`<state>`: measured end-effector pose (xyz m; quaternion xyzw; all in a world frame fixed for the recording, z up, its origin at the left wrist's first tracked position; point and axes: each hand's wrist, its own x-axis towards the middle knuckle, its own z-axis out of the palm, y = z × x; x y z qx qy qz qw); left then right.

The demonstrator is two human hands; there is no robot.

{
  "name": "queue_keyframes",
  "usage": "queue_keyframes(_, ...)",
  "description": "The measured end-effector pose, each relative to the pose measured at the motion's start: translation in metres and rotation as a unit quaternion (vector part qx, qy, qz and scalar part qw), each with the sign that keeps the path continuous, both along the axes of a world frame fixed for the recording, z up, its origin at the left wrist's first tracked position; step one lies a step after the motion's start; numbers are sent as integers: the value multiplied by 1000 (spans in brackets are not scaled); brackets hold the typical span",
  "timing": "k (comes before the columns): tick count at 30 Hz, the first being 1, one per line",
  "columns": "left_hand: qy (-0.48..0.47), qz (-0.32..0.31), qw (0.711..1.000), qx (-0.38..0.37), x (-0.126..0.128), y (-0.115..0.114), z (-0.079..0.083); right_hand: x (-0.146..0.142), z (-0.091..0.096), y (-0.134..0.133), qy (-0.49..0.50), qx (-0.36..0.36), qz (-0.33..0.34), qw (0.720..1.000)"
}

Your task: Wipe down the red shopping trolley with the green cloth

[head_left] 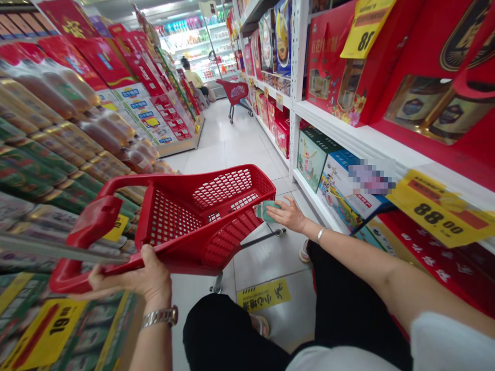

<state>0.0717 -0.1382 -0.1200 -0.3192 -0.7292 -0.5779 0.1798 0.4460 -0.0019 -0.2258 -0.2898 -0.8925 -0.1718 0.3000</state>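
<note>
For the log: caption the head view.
Left hand grips the red shopping trolley's handle; right hand holds green packet over its basket.

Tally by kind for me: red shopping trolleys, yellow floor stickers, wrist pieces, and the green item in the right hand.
Red shopping trolleys: 2 (near red trolley, far red trolley)
Yellow floor sticker: 1
Wrist pieces: 2 (metal wristwatch, bangle)
Green item: 1
Total: 6
</note>
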Motion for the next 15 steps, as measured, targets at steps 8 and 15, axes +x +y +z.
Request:
queue_keyframes(8,-7,15,1000,20,4,2,0,47,-10,14,46,-42,-112,992)
queue_keyframes(15,12,24,1000,14,10,0,-2,45,10,3,164,-68,-243,954)
